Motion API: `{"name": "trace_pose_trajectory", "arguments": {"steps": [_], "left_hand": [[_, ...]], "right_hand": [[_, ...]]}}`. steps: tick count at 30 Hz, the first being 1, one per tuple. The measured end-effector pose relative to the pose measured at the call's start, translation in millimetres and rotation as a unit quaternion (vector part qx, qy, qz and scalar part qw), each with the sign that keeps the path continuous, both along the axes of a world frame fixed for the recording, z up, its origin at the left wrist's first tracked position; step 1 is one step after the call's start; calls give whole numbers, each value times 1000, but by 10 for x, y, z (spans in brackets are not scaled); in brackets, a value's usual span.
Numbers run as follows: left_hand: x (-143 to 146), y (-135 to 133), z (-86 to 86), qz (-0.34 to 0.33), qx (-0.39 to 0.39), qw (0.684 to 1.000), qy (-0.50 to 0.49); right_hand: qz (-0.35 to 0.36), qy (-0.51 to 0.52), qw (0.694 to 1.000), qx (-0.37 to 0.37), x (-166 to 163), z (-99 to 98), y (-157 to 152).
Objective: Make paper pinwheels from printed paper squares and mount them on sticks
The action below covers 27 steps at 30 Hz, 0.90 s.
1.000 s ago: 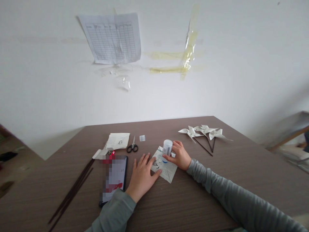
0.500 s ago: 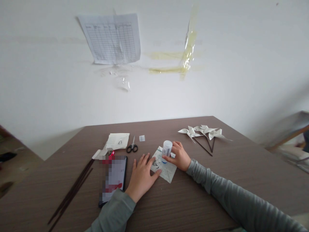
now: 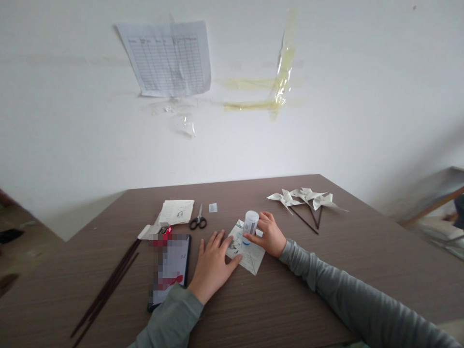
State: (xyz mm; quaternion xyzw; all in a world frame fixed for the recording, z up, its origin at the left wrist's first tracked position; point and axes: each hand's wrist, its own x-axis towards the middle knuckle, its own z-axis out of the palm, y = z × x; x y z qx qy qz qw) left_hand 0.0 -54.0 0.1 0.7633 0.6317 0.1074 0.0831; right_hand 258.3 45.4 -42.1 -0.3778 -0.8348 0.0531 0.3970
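A square sheet of printed paper with diagonal lines lies on the table in front of me, one corner toward me. My right hand is closed around a white glue stick, which stands upright on the sheet with its blue end down. Where that end meets the paper is partly hidden by my fingers. My left hand lies flat with fingers apart, its fingertips and thumb on the left edge of the sheet.
Left of my hands lie a phone, scissors, stacked paper squares, a red item and dark sticks. A small clear piece lies behind. Several paper pinwheels on sticks rest at the back right, before the wall.
Both hands, the glue stick and the sheet stay practically where they were. Dark marks now show more clearly on the phone screen.
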Motion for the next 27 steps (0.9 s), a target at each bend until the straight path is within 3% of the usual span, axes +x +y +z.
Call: {"name": "trace_pose_trajectory", "arguments": {"steps": [10, 14, 21, 27], "left_hand": [[-5, 15, -47, -3, 10, 1000, -6], [4, 7, -40, 2, 9, 1000, -2], [27, -24, 79, 1, -9, 1000, -2], [35, -39, 157, 8, -29, 1000, 3]], "right_hand": [[-5, 2, 1000, 1, 10, -30, -3], [-27, 47, 998, 10, 23, -91, 33], [-46, 162, 986, -1, 125, -140, 87], [-43, 162, 986, 2, 204, -101, 108]]}}
